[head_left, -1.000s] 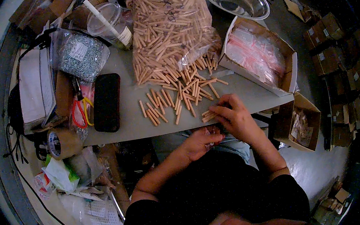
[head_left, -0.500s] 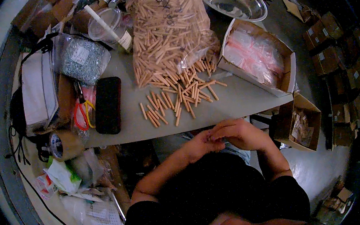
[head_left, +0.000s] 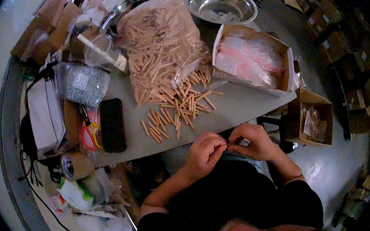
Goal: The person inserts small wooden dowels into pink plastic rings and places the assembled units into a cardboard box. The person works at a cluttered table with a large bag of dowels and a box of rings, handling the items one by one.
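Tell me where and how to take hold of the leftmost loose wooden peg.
Best pinched mid-length, across its two long sides, probably from above with the left hand: the leftmost wooden peg is a slim, straight rod lying flat, and the tabletop on its left leaves finger room, while other pegs lie close on its right.

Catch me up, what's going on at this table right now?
A person in a black top has the left hand and right hand close together by the near edge of the table, fingertips drawn in. What they hold, if anything, is too small and dark to tell. Beyond them, loose wooden pegs lie at the near end of a large clear bag full of more. To the right, an open box holds clear plastic packets.
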Available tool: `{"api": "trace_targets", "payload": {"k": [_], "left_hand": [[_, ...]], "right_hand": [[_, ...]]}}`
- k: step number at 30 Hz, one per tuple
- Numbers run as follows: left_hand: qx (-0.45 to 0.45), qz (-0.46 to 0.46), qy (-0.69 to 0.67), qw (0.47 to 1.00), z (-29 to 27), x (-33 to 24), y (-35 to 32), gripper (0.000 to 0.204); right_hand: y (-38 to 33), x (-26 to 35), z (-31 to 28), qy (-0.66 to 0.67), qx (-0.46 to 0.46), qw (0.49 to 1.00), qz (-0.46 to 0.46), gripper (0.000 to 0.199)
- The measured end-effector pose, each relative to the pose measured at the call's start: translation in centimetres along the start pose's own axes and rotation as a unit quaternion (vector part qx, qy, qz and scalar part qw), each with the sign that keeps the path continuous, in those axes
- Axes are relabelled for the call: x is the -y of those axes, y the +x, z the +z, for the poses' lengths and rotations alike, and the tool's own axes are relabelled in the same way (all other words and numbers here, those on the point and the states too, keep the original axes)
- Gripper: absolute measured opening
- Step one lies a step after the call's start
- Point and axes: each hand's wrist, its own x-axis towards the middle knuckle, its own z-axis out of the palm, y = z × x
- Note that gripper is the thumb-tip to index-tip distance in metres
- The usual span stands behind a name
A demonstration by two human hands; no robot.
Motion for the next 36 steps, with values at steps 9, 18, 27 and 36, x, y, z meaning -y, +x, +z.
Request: {"api": "trace_targets", "payload": {"k": [9,18,27,36], "left_hand": [[0.047,0.014,0.0,0.999,1.6,-0.5,2.7,0.008],[0.06,0.139,0.201,0.968,0.0,-0.5,16.1,0.015],[0.268,0.021,0.517,0.813,2.8,7.9,29.1,0.014],[0.11,0.036,0.332,0.936,0.5,5.6,28.2,0.022]], "right_hand": [[-1.9,-0.8,-1.5,0.002,-0.05,0.997,-0.063,0.016],[-12.7,-9.7,-9.3,-0.129,-0.402,0.86,0.287,0.013],[-15.6,-10.4,-10.8,-0.279,-0.441,0.806,0.279,0.022],[-11.6,-9.1,-8.7,-0.246,-0.355,0.873,0.229,0.021]]}}
